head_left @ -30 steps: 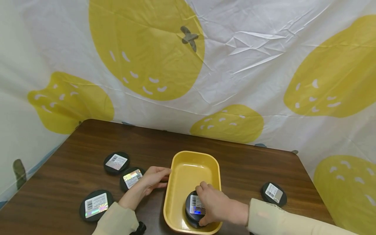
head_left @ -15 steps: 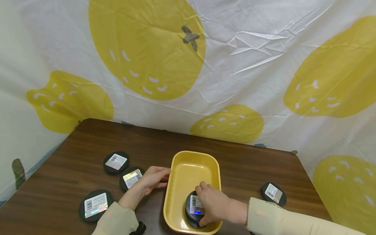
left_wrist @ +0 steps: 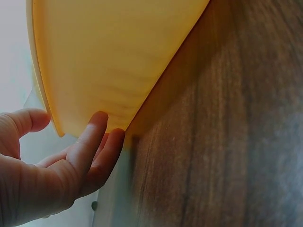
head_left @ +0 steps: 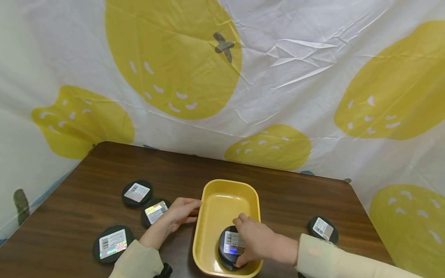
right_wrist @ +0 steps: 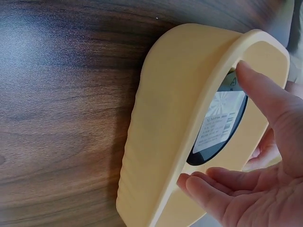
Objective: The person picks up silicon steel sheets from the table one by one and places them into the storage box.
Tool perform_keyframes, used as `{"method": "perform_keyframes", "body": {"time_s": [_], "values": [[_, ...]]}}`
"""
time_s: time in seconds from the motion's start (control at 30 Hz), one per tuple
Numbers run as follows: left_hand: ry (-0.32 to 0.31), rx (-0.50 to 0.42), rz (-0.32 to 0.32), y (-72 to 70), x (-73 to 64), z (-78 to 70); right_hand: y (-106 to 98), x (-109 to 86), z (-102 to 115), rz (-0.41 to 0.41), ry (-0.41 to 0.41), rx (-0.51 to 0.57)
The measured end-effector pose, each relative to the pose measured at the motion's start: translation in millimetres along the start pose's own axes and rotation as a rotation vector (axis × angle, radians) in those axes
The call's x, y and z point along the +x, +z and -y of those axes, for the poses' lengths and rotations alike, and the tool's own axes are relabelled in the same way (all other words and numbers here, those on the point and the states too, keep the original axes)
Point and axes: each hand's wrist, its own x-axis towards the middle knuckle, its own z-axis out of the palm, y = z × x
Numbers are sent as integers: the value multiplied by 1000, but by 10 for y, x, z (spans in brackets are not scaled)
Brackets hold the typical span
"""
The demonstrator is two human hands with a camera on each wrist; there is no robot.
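A yellow tray [head_left: 215, 212] stands on the table, with a flat round black case [head_left: 226, 258] inside its near end. The case carries a white label with a shiny hologram. My right hand [head_left: 259, 239] reaches over the tray's right rim, thumb and fingertips around the case's edge. In the right wrist view, the thumb is at one edge of the case [right_wrist: 208, 155], and the nearly straight fingers lie just beyond the opposite edge. My left hand [head_left: 179, 214] touches the tray's left side; its extended fingers [left_wrist: 90, 135] rest along the outer wall and the thumb is by the rim.
More black labelled cases lie left of the tray: a far one [head_left: 137, 193], a middle one [head_left: 153, 211] close to my left wrist, and a near one [head_left: 112, 244]. Another case [head_left: 322, 229] is at the right, beyond my right sleeve. A lemon-print cloth [head_left: 194, 131] hangs behind the wooden table [head_left: 295, 193].
My right hand has shifted slightly, uncovering a little more of the label, while the case stays in place in the tray. The left hand and the tray hold still.
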Motion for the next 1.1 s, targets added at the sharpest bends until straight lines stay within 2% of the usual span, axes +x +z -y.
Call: {"method": "perform_keyframes", "body": {"time_s": [0.3,0.63,0.87,1.1], "values": [[3,2,-2,2,-10,-4,-73,-42,-80,-131,6,44],[-3,3,-8,-5,0,9,-106,-143,-201,-180,44,117],[0,9,-4,-5,2,2,-122,-216,-273,-245,77,111],[0,1,3,-3,0,0,-99,-261,-331,-309,98,53]]}}
